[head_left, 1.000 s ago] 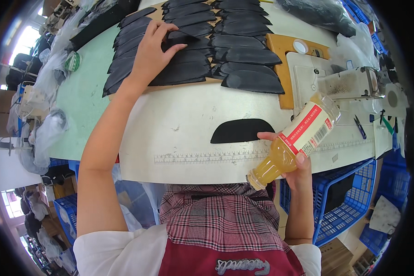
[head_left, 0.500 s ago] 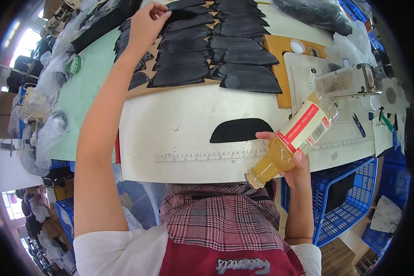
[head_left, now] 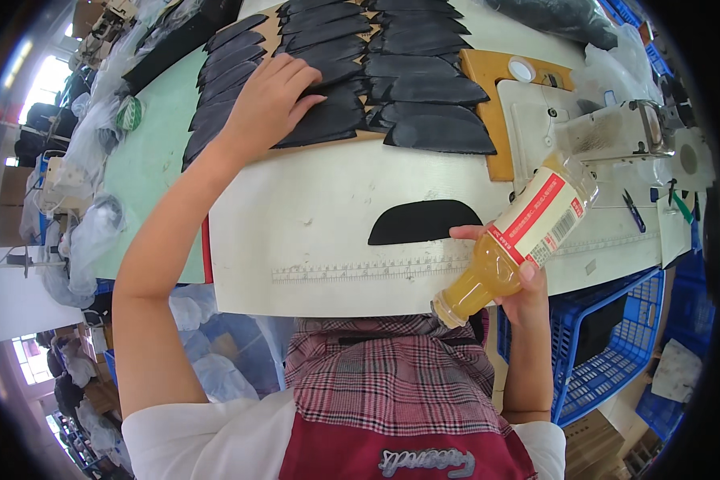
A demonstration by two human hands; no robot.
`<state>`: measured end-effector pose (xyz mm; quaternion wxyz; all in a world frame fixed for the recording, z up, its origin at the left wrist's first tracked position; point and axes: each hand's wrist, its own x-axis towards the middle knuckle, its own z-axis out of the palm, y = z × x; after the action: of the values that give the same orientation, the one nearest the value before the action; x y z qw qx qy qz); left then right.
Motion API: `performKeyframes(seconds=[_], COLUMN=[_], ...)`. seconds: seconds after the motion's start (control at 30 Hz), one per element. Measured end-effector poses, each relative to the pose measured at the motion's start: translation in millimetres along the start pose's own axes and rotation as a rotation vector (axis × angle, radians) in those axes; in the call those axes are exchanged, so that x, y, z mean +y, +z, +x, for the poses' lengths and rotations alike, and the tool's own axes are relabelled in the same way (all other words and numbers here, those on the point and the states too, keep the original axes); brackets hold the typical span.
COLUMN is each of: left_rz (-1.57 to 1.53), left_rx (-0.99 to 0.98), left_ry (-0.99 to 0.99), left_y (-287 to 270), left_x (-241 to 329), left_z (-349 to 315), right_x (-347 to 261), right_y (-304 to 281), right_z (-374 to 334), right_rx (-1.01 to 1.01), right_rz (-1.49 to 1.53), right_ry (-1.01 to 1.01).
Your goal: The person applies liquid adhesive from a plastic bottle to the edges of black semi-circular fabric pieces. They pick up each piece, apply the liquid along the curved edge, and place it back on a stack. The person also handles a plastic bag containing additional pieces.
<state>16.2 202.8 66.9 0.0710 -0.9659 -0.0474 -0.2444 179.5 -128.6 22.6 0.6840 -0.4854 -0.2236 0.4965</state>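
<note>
My right hand (head_left: 528, 292) grips a clear plastic bottle (head_left: 528, 228) of yellow liquid with a red and cream label. The bottle is tilted, its neck pointing down toward my apron near the table's front edge. Beside the fingertip of that hand, a single black half-oval fabric piece (head_left: 424, 222) lies flat on the white table. My left hand (head_left: 276, 100) is over the near part of the rows of overlapping black curved pieces (head_left: 320, 120), thumb and fingers apart. Nothing shows between them, and contact with the pieces below is hard to make out.
A sewing machine (head_left: 616, 136) stands at the right, with an orange-brown board (head_left: 484, 120) beside it. Snips (head_left: 634, 210) lie on the right side of the table. A printed ruler (head_left: 360, 270) runs along the front. Blue crates (head_left: 600, 352) stand below right; plastic bags (head_left: 96, 224) crowd the left.
My left hand has come back from the far end of the rows toward the near end, uncovering more of the left row. My right hand still holds the bottle in nearly the same place.
</note>
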Motion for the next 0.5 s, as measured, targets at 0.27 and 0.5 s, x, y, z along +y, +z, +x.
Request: performKeyframes(seconds=[0.27, 0.5], left_rz=[-0.256, -0.358], left_rx=[0.041, -0.022], left_ry=[-0.261, -0.332], left_y=[10, 7], left_x=[0, 5], left_z=[-19, -17], right_x=[-1, 2], right_y=[3, -1], right_z=[-2, 0], right_rx=[0.012, -0.009], right_rz=[-0.017, 0.019], right_ry=[-0.005, -0.029])
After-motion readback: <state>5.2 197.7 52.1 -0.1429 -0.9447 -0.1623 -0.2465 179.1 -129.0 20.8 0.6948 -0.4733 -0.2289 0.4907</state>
